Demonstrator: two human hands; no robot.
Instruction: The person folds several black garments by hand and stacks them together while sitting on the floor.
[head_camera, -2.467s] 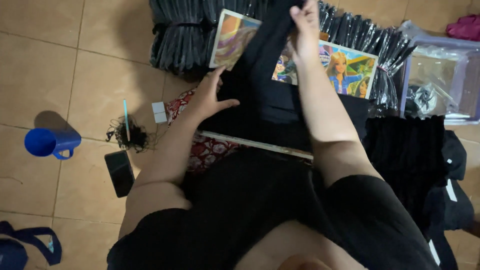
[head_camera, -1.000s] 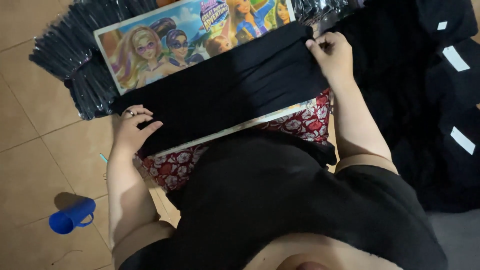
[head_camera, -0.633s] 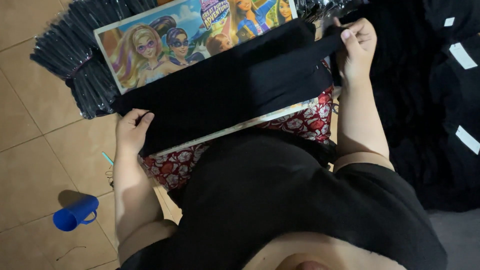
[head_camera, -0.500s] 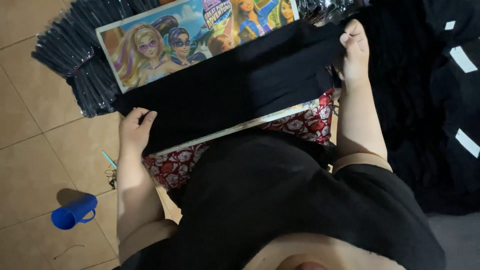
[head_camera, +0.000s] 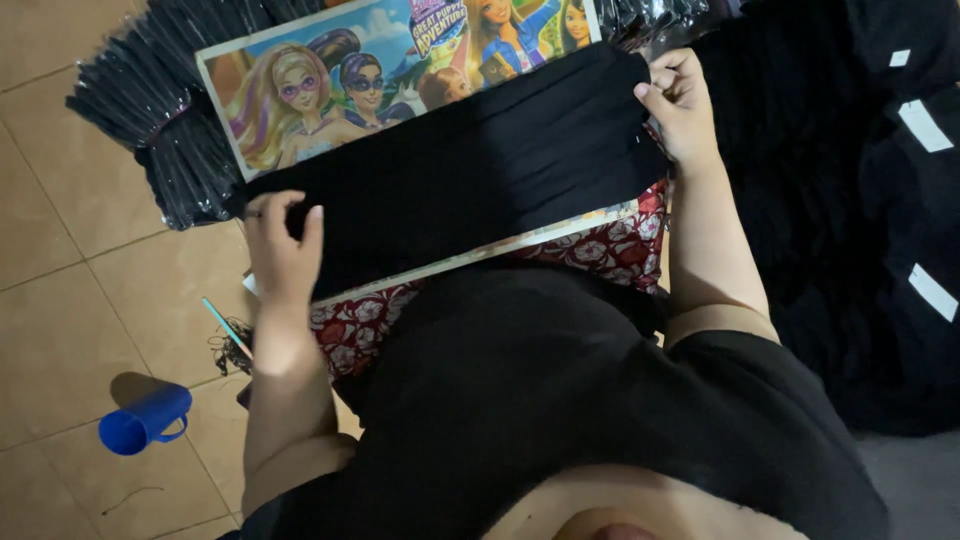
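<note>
A folded black cloth (head_camera: 460, 175) lies as a long band across a colourful cartoon picture board (head_camera: 330, 60) resting on my lap. My left hand (head_camera: 283, 245) grips the cloth's left end, fingers curled over its edge. My right hand (head_camera: 682, 105) pinches the cloth's right end near the board's far corner. Under the board shows a red floral fabric (head_camera: 620, 245).
A stack of black items in clear plastic wrap (head_camera: 165, 120) sits beyond the board on the tiled floor. A pile of black garments with white tags (head_camera: 880, 180) lies on the right. A blue mug (head_camera: 145, 420) lies on the floor at lower left, near a teal stick (head_camera: 226, 326).
The cloth has been folded from a loose piece into a flat band. My right hand lifted a flap at the right end and laid it down; my left hand closed over the left end.
</note>
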